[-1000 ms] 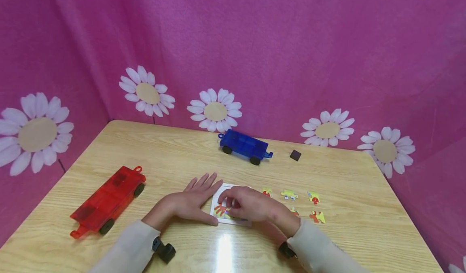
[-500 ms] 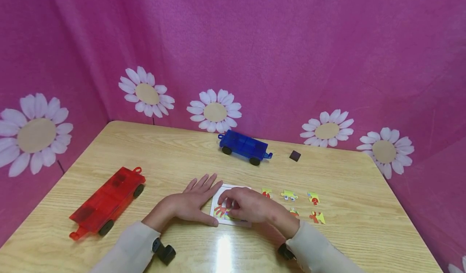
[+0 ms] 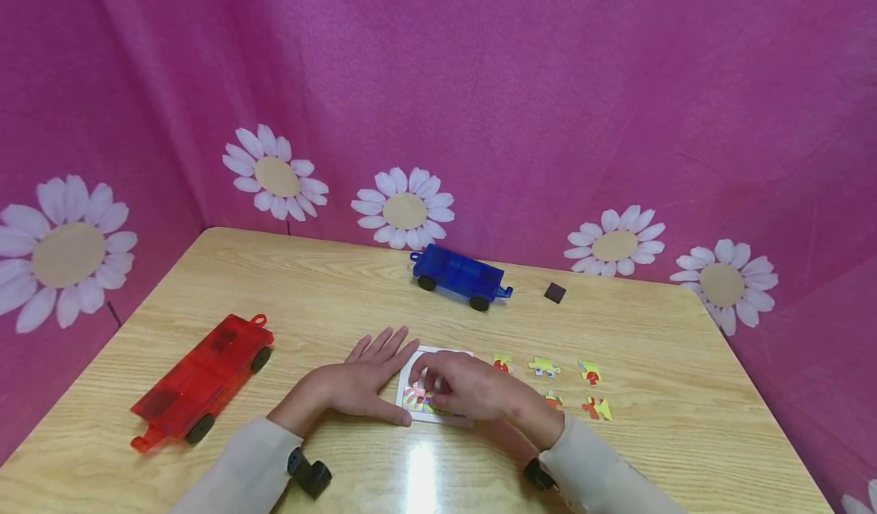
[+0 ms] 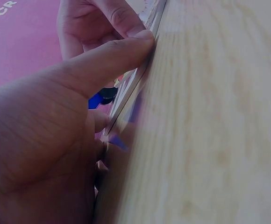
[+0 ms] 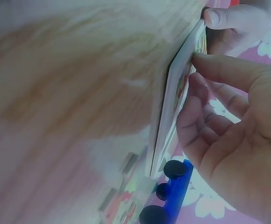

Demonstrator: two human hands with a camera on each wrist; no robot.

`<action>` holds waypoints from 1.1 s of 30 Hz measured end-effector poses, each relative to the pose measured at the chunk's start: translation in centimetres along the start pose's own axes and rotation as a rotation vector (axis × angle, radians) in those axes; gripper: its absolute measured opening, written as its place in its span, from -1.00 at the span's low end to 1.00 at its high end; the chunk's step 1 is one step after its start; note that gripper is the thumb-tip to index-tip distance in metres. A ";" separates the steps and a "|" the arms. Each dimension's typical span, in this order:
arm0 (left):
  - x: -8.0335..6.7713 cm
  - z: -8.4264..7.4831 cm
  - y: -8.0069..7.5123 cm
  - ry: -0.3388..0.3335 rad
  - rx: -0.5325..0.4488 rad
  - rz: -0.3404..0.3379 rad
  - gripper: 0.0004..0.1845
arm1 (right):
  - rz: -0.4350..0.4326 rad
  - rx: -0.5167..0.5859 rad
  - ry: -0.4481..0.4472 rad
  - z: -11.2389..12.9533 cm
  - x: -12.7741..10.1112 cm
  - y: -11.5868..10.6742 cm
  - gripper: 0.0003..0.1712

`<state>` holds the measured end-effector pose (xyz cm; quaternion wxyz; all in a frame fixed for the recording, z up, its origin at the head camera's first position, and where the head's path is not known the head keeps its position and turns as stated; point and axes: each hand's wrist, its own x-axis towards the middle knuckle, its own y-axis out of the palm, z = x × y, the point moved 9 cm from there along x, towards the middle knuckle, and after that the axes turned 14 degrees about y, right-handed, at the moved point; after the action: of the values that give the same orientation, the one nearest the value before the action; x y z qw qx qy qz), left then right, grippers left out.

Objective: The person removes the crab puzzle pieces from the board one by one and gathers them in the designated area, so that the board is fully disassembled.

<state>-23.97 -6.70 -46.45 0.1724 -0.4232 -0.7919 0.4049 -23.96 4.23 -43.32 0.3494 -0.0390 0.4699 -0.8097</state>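
Right, I'm looking down at the puzzle tray (image 3: 419, 415), a thin white card frame lying flat on the worktop (image 3: 329, 301) just in front of me, between my two hands. My left hand (image 3: 366, 381) lies flat beside its left edge, fingers straight, the thumb pressed along the near-left corner to brace it; the left wrist view shows that thumb (image 4: 108, 57) tight against the card's edge. My right hand (image 3: 466, 384) is arched over the tray, fingertips curled down onto the picture, pressing a piece there, though I can't tell whether they pinch it or only push.

I judge the tray light, stiff enough to stay flat, and slick on this glossy wood, so it wants a brace at the edge, not a lift. The pieces look thin card, bendable at the tabs, so best pushed flat from above with a fingertip.

Loose pieces (image 3: 544, 366) sit in two short rows to the right, near the tray but apart from it. Further off are a red car (image 3: 202, 381) on the left, a blue car (image 3: 460, 276) at the back and a small dark square (image 3: 555, 293).

Against half a second ago: the orange shape showing at the tray's left now reads paler, pinkish, and my right fingertips have shifted slightly. The left hand hasn't moved.
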 end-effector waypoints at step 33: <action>0.1 0.0 0.1 -0.004 0.019 0.011 0.21 | -0.087 0.148 0.029 -2.4 -4.3 -3.4 -0.88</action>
<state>-24.02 -6.62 -46.54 0.1728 -0.4251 -0.7862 0.4139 -23.47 9.66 -40.87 0.3088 -0.0218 0.4117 -0.8571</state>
